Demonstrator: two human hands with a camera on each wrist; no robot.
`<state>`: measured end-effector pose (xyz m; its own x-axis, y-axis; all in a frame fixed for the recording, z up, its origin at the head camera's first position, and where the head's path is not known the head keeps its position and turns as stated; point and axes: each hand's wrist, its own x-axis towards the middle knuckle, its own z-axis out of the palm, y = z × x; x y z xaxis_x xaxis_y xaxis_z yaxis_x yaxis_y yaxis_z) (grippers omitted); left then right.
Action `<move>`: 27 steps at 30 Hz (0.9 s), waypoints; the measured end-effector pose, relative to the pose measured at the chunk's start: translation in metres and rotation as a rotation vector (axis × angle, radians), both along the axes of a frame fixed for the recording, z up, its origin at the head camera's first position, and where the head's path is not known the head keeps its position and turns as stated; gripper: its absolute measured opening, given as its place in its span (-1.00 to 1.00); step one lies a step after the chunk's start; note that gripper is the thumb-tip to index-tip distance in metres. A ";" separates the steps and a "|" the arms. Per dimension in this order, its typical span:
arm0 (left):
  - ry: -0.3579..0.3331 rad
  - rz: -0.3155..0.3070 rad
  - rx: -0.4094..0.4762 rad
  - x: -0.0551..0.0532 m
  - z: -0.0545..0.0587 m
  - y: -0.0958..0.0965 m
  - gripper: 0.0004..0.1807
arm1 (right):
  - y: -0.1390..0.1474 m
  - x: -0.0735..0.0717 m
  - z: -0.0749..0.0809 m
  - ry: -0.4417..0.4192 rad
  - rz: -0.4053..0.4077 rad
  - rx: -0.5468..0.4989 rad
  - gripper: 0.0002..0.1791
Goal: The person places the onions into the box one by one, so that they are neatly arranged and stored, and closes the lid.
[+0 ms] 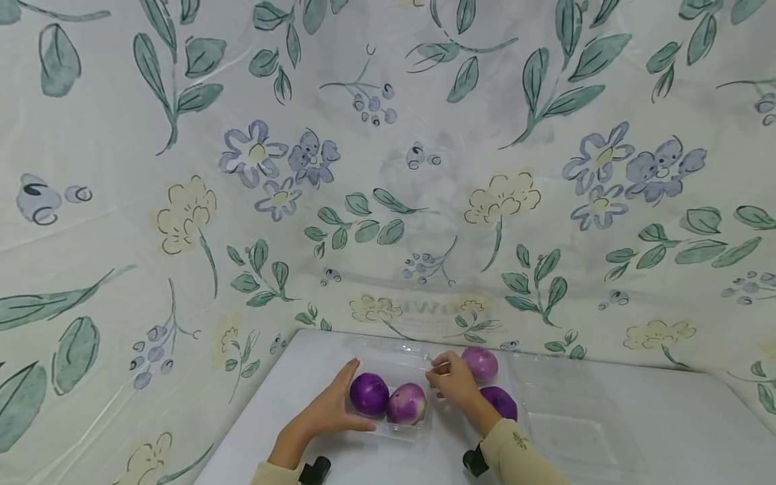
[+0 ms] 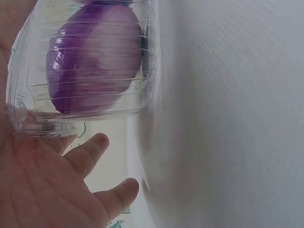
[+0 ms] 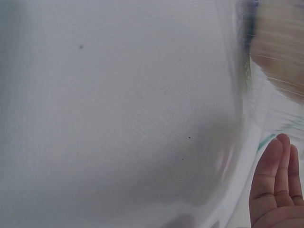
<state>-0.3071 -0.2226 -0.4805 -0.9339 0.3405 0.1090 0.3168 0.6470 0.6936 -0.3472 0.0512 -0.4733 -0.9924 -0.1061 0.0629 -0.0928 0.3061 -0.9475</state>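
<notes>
My left hand [image 1: 330, 409] grips the left end of a clear plastic box [image 1: 400, 433], thumb along the near side and fingers at the far side. Inside it a dark purple round vegetable [image 1: 369, 394] lies next to a purple-and-white onion [image 1: 407, 403]. In the left wrist view, the onion [image 2: 97, 59] shows through the box's ribbed wall, which sits against the palm. My right hand [image 1: 455, 380] is at the box's far right corner, fingers bent toward its edge. The right wrist view shows straight, relaxed fingers [image 3: 281, 166] beside clear plastic; the thumb is hidden there.
Beyond the right hand lies a pink-purple onion [image 1: 479, 364], with a dark purple vegetable [image 1: 499, 403] partly behind the forearm. Another clear plastic container [image 1: 570, 421] rests on the white table [image 1: 685, 417] at right. A floral sheet [image 1: 388, 168] rises behind the table.
</notes>
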 end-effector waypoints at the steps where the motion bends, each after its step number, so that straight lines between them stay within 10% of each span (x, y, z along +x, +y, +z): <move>1: 0.002 0.001 -0.006 0.000 0.000 0.000 0.43 | 0.001 0.000 0.000 0.006 0.003 -0.002 -0.77; 27: 0.023 0.102 -0.059 0.003 0.005 0.004 0.38 | -0.004 0.003 -0.003 -0.063 -0.019 -0.045 -0.74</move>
<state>-0.3044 -0.2188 -0.4753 -0.9615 0.2503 0.1137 0.2628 0.7159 0.6469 -0.3444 0.0476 -0.4764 -0.9963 -0.0859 0.0041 -0.0268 0.2643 -0.9641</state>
